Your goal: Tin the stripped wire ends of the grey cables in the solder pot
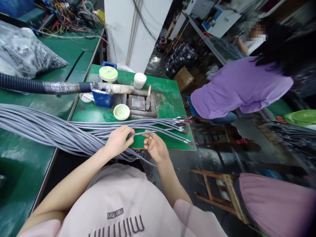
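A thick bundle of grey cables (61, 131) lies across the benches, several with stripped ends (184, 121) and thin coloured wires fanned out to the right. My left hand (120, 141) is closed on one grey cable (139, 133), thumb and fingers pinching it above the front edge of the small green table. My right hand (156, 146) is just to the right, its fingers curled at the same cable; their exact contact is partly hidden. Beyond the hands sits a solder pot (137, 102) in a metal frame, with a scraper-like blade (148, 98) resting on it.
A ribbed hose (22, 83) reaches over the pot. Nearby stand a pale green dish (121, 112), a white tub (140, 80) and a blue box (102, 98) under a round lid (108, 73). A person in purple (242, 85) is at the right. A wooden stool (219, 191) stands behind right.
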Tool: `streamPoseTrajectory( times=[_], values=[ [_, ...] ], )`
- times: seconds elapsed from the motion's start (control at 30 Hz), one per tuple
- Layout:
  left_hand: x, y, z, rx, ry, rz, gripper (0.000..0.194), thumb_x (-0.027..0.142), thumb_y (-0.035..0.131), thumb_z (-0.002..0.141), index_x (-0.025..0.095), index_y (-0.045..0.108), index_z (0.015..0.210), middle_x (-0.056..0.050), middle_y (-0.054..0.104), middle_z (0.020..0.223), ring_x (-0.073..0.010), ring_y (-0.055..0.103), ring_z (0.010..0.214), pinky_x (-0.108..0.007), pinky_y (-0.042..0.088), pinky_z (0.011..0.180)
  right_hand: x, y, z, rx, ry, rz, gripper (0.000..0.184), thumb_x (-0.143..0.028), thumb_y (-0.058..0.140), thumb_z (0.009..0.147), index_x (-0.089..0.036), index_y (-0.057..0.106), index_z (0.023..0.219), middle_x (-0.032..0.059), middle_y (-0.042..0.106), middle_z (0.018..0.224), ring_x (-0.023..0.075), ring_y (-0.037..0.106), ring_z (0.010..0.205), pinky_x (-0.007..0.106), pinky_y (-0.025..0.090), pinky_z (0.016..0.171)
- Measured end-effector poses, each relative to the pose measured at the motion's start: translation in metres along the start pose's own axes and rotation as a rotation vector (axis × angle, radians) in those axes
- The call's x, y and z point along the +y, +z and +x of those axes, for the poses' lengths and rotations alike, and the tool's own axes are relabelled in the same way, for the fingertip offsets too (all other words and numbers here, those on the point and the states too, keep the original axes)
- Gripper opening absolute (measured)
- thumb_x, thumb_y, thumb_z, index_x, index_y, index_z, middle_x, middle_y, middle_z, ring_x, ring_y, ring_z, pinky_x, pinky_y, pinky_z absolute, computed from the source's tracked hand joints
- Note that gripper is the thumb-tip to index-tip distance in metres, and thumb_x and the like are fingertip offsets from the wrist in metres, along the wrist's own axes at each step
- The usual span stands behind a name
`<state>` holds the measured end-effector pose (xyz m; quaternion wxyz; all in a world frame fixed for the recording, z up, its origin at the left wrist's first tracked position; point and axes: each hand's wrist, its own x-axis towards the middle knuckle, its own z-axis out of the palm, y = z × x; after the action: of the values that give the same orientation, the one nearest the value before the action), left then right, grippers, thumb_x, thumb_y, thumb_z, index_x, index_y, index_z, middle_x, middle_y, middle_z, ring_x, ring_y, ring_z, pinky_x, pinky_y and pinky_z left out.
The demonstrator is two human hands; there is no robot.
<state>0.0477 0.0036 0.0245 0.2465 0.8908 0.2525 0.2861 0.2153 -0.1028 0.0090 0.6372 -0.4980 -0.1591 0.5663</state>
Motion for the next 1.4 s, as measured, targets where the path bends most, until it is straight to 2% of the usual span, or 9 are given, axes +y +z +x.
streamPoseTrajectory(
  times=[0.13, 0.3, 0.43, 0.57, 0.77, 0.87, 1.03, 1.27, 1.4],
  values=[
    [-0.001, 0.001, -0.002, -0.003, -0.012, -0.070, 0.017, 0.018, 0.050, 0.089, 0.018, 0.064, 0.098, -0.005, 0.066, 0.090, -0.0172, 0.061, 0.081, -0.030, 0.049, 0.076, -0.028, -0.019, 0.008, 0.256, -0.311, 0.029, 0.021, -0.043, 0.062, 0.079, -0.024, 0.060, 0.088, 0.0011, 0.070, 0.092, 0.0089, 0.057, 0.061, 0.022, 0.046, 0.054],
    [-0.004, 0.008, -0.003, -0.108, -0.014, -0.013, 0.018, 0.020, 0.053, 0.089, 0.018, 0.069, 0.098, -0.008, 0.069, 0.092, -0.0210, 0.061, 0.086, -0.035, 0.049, 0.080, -0.063, -0.038, -0.012, 0.489, -0.768, -0.246, 0.025, -0.046, 0.052, 0.087, -0.029, 0.059, 0.104, -0.0032, 0.064, 0.073, 0.0083, 0.047, 0.046, 0.023, 0.042, 0.049],
    [0.007, 0.004, -0.004, -0.121, -0.058, -0.266, 0.021, 0.029, 0.062, 0.085, 0.019, 0.070, 0.102, -0.008, 0.070, 0.093, -0.0212, 0.062, 0.088, -0.036, 0.050, 0.081, -0.072, -0.027, -0.042, 0.314, -0.607, -0.626, 0.027, -0.040, 0.053, 0.088, -0.020, 0.068, 0.098, -0.0038, 0.055, 0.052, 0.0073, 0.036, 0.038, 0.022, 0.027, 0.038],
    [0.025, -0.004, -0.001, -0.059, -0.274, -0.719, 0.026, 0.033, 0.066, 0.082, 0.016, 0.072, 0.100, -0.006, 0.072, 0.086, -0.0181, 0.065, 0.081, -0.032, 0.052, 0.078, -0.067, -0.003, -0.059, 0.022, -0.419, -0.975, 0.030, -0.035, 0.051, 0.090, -0.016, 0.071, 0.100, -0.0027, 0.053, 0.051, 0.0099, 0.045, 0.045, 0.024, 0.033, 0.045],
    [0.032, -0.008, 0.000, 0.109, -0.526, -1.126, 0.034, 0.049, 0.074, 0.070, 0.015, 0.075, 0.077, -0.006, 0.075, 0.085, -0.0179, 0.067, 0.077, -0.031, 0.054, 0.074, -0.065, 0.019, -0.061, -0.282, -0.397, -1.197, 0.028, -0.032, 0.047, 0.092, -0.019, 0.072, 0.095, -0.0026, 0.053, 0.053, 0.0106, 0.047, 0.048, 0.024, 0.036, 0.050],
    [0.033, -0.009, -0.002, 0.141, -0.483, -1.157, 0.037, 0.053, 0.076, 0.068, 0.016, 0.074, 0.068, -0.006, 0.075, 0.082, -0.0185, 0.067, 0.076, -0.031, 0.055, 0.074, -0.064, 0.025, -0.057, -0.344, -0.428, -1.214, 0.029, -0.036, 0.048, 0.092, -0.019, 0.071, 0.095, -0.0018, 0.054, 0.054, 0.0117, 0.049, 0.050, 0.024, 0.037, 0.052],
    [0.035, -0.009, -0.007, 0.053, -0.327, -1.203, 0.031, 0.047, 0.075, 0.072, 0.016, 0.076, 0.077, -0.006, 0.072, 0.074, -0.0170, 0.065, 0.067, -0.030, 0.054, 0.065, -0.059, 0.036, -0.049, -0.413, -0.418, -1.166, 0.033, -0.042, 0.046, 0.093, -0.019, 0.070, 0.094, 0.0001, 0.061, 0.061, 0.0124, 0.053, 0.053, 0.024, 0.038, 0.054],
    [0.018, -0.005, -0.012, 0.115, -0.464, -1.451, 0.036, 0.047, 0.083, 0.061, 0.015, 0.074, 0.073, -0.004, 0.068, 0.070, -0.0126, 0.061, 0.062, -0.028, 0.052, 0.066, -0.062, 0.043, -0.046, -0.455, -0.469, -1.173, 0.033, -0.036, 0.041, 0.096, -0.020, 0.068, 0.088, 0.0018, 0.066, 0.069, 0.0125, 0.057, 0.058, 0.024, 0.039, 0.057],
    [0.012, -0.010, -0.010, 0.175, -0.444, -1.492, 0.035, 0.044, 0.085, 0.059, 0.015, 0.073, 0.074, -0.003, 0.066, 0.069, -0.0117, 0.058, 0.060, -0.028, 0.050, 0.063, -0.062, 0.043, -0.045, -0.495, -0.436, -1.174, 0.034, -0.039, 0.040, 0.096, -0.020, 0.067, 0.087, 0.0012, 0.064, 0.066, 0.0131, 0.057, 0.058, 0.025, 0.038, 0.056]
  ],
)
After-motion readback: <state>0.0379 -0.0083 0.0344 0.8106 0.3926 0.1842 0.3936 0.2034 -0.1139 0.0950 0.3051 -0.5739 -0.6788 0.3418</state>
